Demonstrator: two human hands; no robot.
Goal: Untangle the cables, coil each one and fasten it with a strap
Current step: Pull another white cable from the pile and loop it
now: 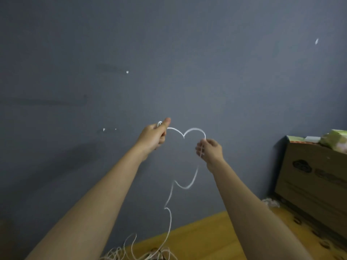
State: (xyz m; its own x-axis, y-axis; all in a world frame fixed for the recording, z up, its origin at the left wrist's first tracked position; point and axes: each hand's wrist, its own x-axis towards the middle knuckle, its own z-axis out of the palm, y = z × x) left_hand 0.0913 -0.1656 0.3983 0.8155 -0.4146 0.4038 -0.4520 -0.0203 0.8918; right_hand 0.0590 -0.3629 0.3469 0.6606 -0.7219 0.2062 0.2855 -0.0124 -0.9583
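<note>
A thin white cable (185, 133) is held up in the air before a grey wall. My left hand (155, 136) grips one end of it, thumb pointing up, with a small loop showing above the fist. My right hand (209, 150) pinches the cable a little lower and to the right. Between the hands the cable sags in two arcs. Below my right hand it hangs kinked down to a tangle of white cables (142, 253) on the wooden surface (202, 235) at the bottom edge.
A cardboard box (311, 177) with greenish packets on top stands at the right, against the grey wall (169, 62). A small white clump (271, 202) lies at the box's foot. Dark small bits are scattered on the wood near the box.
</note>
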